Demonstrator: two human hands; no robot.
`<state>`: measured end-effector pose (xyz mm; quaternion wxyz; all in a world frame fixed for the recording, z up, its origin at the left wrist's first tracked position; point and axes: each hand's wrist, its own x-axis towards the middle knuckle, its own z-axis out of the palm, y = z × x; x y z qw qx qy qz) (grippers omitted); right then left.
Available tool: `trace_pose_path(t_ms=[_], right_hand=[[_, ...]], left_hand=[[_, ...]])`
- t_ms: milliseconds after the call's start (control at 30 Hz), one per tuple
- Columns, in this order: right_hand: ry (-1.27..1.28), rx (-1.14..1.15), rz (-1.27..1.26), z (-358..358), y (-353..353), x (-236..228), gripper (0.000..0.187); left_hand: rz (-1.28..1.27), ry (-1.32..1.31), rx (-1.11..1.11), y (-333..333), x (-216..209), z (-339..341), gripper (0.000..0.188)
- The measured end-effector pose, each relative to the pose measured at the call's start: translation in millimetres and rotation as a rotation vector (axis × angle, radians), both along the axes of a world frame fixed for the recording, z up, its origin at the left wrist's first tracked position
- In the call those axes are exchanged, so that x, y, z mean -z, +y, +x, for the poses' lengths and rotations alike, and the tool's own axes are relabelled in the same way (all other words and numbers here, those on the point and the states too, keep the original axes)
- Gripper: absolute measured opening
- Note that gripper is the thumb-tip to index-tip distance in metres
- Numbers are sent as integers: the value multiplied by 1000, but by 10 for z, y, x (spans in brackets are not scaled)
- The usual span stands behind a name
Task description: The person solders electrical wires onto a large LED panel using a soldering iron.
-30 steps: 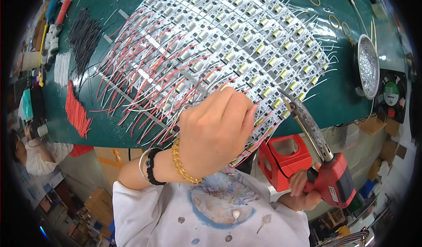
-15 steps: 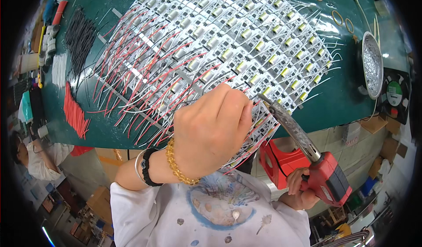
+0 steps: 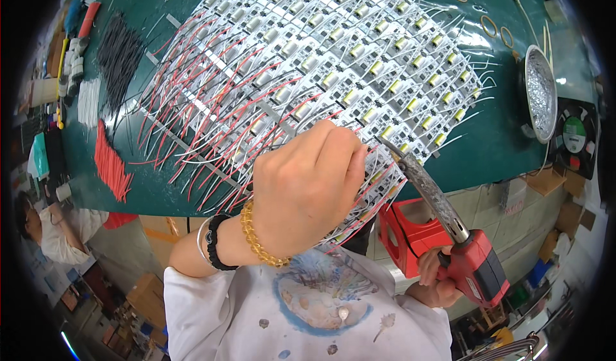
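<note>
Green surface (image 3: pixel 494 149), workshop clutter below its near edge. Rows of small circuit boards (image 3: pixel 333 46) with red and white leads cover its middle. Left hand (image 3: pixel 308 188) is closed, pinching leads at the near-edge rows. Right hand (image 3: pixel 436 284) grips a red soldering gun (image 3: pixel 449 232), tip at the nearest boards. Progress: cannot tell. Loose wire bundles (image 3: pixel 112 165) lie at the left edge, a metal dish (image 3: pixel 540 91) at the right.

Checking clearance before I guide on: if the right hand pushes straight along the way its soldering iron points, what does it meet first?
Probably the near edge of the array of small circuit boards, beside the left hand; the right hand aims the soldering iron there. Depth is unclear.
</note>
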<state>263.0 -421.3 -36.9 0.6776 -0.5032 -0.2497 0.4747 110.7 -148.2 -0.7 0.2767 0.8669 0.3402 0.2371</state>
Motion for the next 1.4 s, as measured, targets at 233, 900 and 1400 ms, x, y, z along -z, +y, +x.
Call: trace_pose_path(t_ms=[233,900,1400], right_hand=[[-265,-105,249,12,306,-14,73],[-132,-129,150,44,10,-8,75],[-232,73,-55,-58,-78,-89,9]], left_hand=[[-9,-52,9,0,-19,-38,9],[112,-18,111,-129,46,96,14],[23,-9,149,-56,-9,94,15]])
